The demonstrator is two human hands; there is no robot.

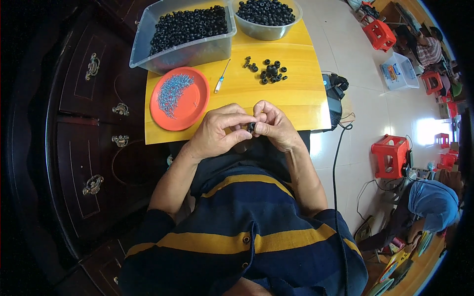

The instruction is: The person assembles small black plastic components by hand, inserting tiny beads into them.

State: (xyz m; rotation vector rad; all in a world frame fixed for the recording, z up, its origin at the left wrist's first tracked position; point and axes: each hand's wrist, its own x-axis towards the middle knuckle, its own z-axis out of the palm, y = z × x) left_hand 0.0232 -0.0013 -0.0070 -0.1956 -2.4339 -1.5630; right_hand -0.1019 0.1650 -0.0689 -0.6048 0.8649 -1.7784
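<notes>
At the near edge of the yellow table (296, 106), my left hand (215, 129) and my right hand (277, 129) meet with a small black round part (252, 127) pinched between them. Thumb and fingers of both hands are closed on it and hide much of its shape. Left of my hands, an orange plate (201, 84) carries a heap of tiny silvery-blue screws (172, 94). A screwdriver (218, 86) with a clear and blue handle lies beside the plate. Several loose black round parts (271, 72) lie beyond my right hand.
A clear plastic bin (140, 56) and a clear round bowl (269, 32), both full of black parts, stand at the far side. Dark drawers flank the left. A black cable (335, 182) hangs at right. Red stools (390, 157) and other people (432, 202) are farther right.
</notes>
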